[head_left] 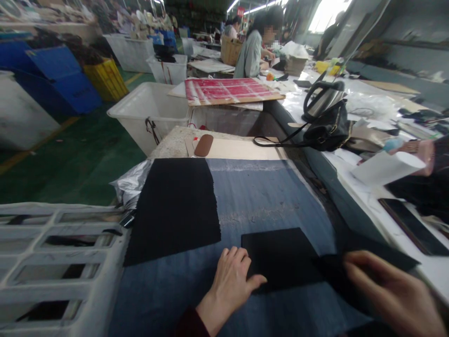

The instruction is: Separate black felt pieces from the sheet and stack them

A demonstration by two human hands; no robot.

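My left hand [231, 276] lies flat on the blue-grey denim cloth [259, 196], fingers stretched out, touching the left edge of a small black fabric piece [280, 255]. My right hand [389, 290] is blurred at the lower right, its fingers closed round the right end of a black fabric piece [379, 255] that overlaps the small one. A large black fabric panel [175, 208] lies on the denim to the left.
A white plastic crate [52, 262] stands at the lower left, white tubs [147, 107] behind. A black handbag [326, 126] and a dark phone [414, 227] lie on the right bench. A red-patterned board [228, 91] and a seated person [250, 51] are farther back.
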